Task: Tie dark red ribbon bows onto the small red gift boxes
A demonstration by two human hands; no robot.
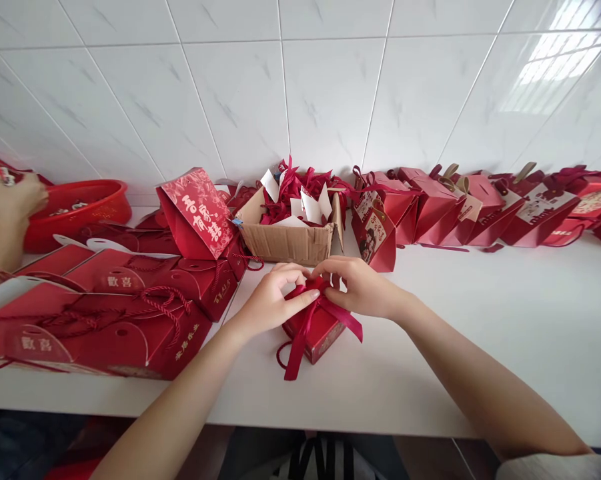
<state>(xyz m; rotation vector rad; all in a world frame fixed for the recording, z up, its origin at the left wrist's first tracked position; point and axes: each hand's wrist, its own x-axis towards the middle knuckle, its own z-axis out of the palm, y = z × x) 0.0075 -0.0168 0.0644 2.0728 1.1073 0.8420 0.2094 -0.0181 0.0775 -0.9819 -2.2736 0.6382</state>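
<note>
A small red gift box (325, 341) lies on the white table in front of me, with a dark red cord loop at its left side. Across its top runs a crimson ribbon (300, 343), its two tails hanging toward me. My left hand (277, 298) pinches the ribbon from the left, thumb pointing inward over the box. From the right, my right hand (355, 287) grips the ribbon with curled fingers. Both sets of fingertips meet at the ribbon's middle, so the exact shape of the knot or bow there is partly hidden.
Behind the box stands an open cardboard box (287, 243) of ribbons and white cards. Finished-looking red gift boxes (435, 207) line the wall at right. Larger red boxes with cords (105, 327) cover the left side. A co-worker's hand (17, 197) is beside a red basin (87, 207).
</note>
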